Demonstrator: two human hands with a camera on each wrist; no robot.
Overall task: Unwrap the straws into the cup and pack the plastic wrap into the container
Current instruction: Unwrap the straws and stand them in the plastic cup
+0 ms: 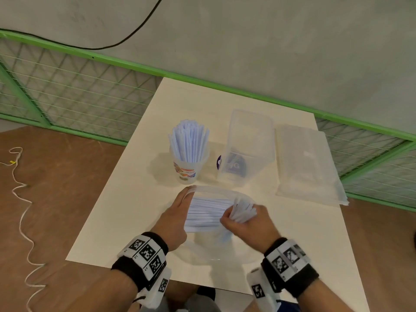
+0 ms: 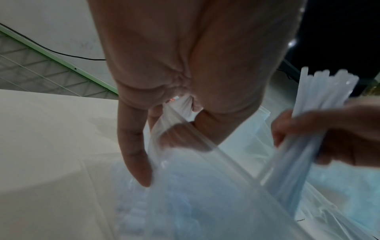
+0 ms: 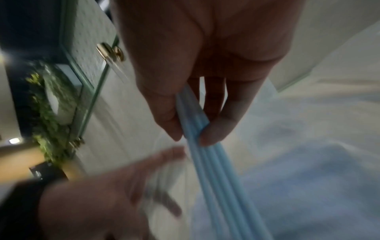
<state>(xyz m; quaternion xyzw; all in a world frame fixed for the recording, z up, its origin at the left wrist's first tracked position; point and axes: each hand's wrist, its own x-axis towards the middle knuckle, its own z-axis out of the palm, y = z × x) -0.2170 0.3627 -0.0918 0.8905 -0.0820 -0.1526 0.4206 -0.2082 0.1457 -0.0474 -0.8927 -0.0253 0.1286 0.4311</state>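
Head view only: cup [image 1: 188,170] full; left grip [image 2: 164,100] pinches wrap [image 2: 185,186], right grip [image 3: 191,123] clamps straws [image 3: 213,165].

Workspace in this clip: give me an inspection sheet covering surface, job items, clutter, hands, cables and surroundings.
Surface: cream table on a brown floor.
Job's things: cup upright, full of straws; clear container open beside it, something dark inside; its lid flat to the right; plastic wrap with more straws inside, near the front edge.
Clutter: nothing seen.
Grippers: left hand holds the wrap's open end; right hand grips a bundle of straws partly out of it.
Cables: black cable along the wall; white cord on the floor.
Surroundings: green-framed mesh fence, grey wall.
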